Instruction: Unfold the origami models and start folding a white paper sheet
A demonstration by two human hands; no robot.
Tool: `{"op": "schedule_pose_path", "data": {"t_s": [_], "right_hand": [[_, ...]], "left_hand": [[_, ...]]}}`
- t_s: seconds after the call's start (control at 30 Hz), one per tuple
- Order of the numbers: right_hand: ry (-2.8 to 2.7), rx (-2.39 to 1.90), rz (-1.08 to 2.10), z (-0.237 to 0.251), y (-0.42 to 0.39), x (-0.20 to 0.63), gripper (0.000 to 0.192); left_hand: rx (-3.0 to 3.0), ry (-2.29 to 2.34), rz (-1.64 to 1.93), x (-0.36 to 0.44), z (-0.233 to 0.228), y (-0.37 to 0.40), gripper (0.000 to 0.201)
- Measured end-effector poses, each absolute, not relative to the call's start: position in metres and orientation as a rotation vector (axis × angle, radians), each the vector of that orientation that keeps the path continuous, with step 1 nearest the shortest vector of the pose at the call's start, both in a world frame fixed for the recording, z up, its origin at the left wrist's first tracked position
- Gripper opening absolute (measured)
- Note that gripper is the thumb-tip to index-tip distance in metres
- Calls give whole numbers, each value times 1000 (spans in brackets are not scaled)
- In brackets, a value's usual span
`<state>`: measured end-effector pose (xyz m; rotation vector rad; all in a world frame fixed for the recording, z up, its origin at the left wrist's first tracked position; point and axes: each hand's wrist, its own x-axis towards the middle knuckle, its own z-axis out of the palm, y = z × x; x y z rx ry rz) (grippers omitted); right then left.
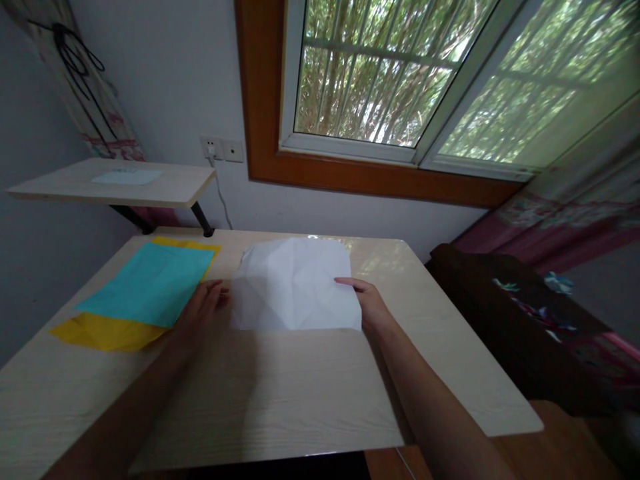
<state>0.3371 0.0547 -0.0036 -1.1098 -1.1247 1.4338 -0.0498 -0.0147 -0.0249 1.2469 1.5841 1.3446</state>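
A creased white sheet of paper (295,287) spreads over the middle of the desk, its edges slightly lifted. My right hand (371,303) grips its right edge, with a finger lying on top and the thumb side hidden beneath or behind the paper. Just off the sheet's left edge is my left hand (204,303), fingers loosely apart and pointing right; nothing shows in them. Beside that hand, a teal sheet (153,280) rests on top of a yellow sheet (107,332), whose corners stick out at the front and back.
The pale wooden desk (310,393) stands against the wall under a barred window (370,80). A raised shelf (110,183) on black legs, with a white paper (127,177) on it, overhangs the back left. A wall socket (223,149) has a plugged cable. Dark furniture (500,313) stands to the right.
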Motion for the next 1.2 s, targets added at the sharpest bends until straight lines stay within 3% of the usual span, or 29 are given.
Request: {"op": "schedule_pose_path", "data": {"t_s": [0.27,0.4,1.03,1.2], "right_hand": [[-1112,-1096,1529,-6,58,334,41],[-1125,-1066,1549,-7,66,333,39],[-1267,-1022,1653,-16,76,351,32],[-1136,-1009,1632,-20,77,357,36]], "left_hand": [[908,1082,1043,-47,-6,9,62],[836,1146,1044,-43,-7,24,39],[841,1231,1219,-38,-3,28,29],[838,1280,1245,-39,-8,27,34]]}}
